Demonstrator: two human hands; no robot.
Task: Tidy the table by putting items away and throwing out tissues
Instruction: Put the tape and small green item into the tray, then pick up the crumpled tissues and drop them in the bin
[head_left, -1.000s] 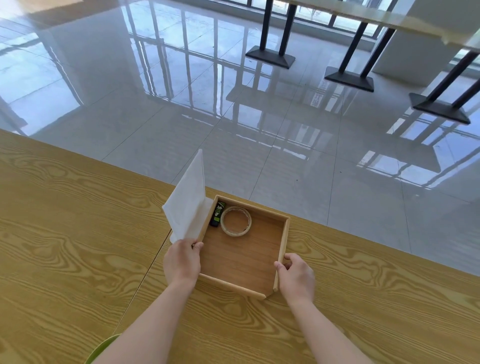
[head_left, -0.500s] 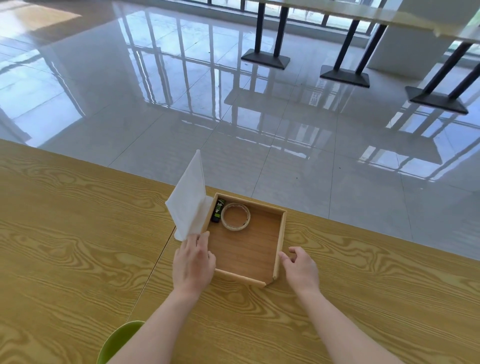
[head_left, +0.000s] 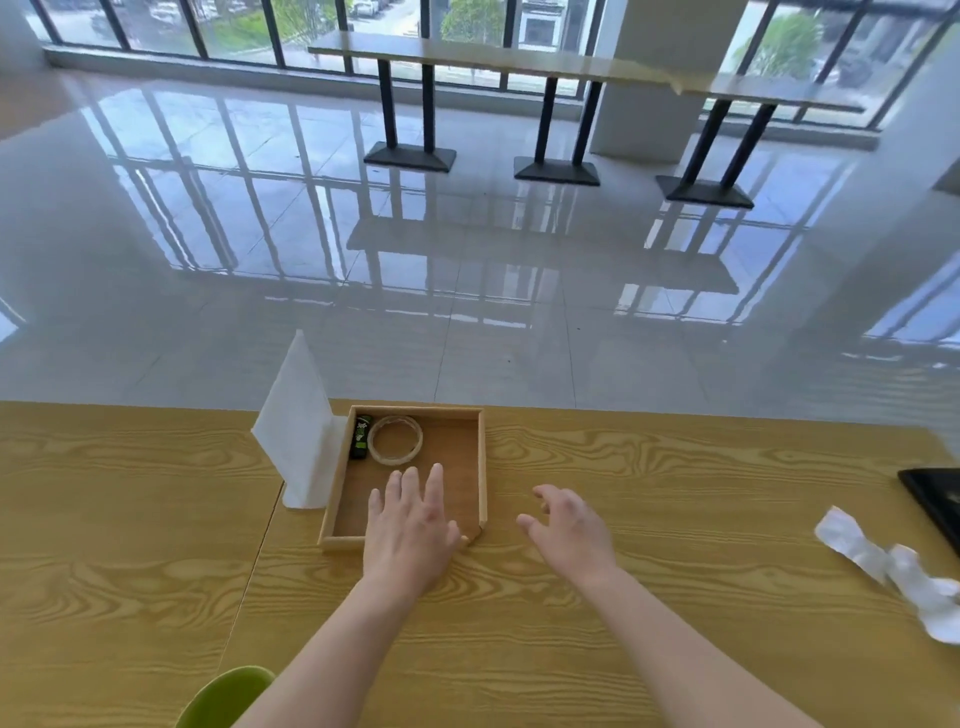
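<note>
Wooden tray (head_left: 483, 467) keeps the tape roll (head_left: 396, 439) and what may be a lighter (head_left: 360, 436) together. The left hand (head_left: 410, 530) and right hand (head_left: 571, 530) hover with fingers spread, empty. A crumpled tissue (head_left: 852, 545) lies far right, unbinned.

Table (head_left: 675, 467) matt grained wood; tray (head_left: 482, 467) smooth wood; crumpled tissue (head_left: 893, 566) white paper; floor (head_left: 467, 260) glossy tile.

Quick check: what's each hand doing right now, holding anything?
Left hand: open, fingers straight, over the wooden tray, holding nothing.
Right hand: open, fingers loosely spread, beside the tray, holding nothing.
</note>
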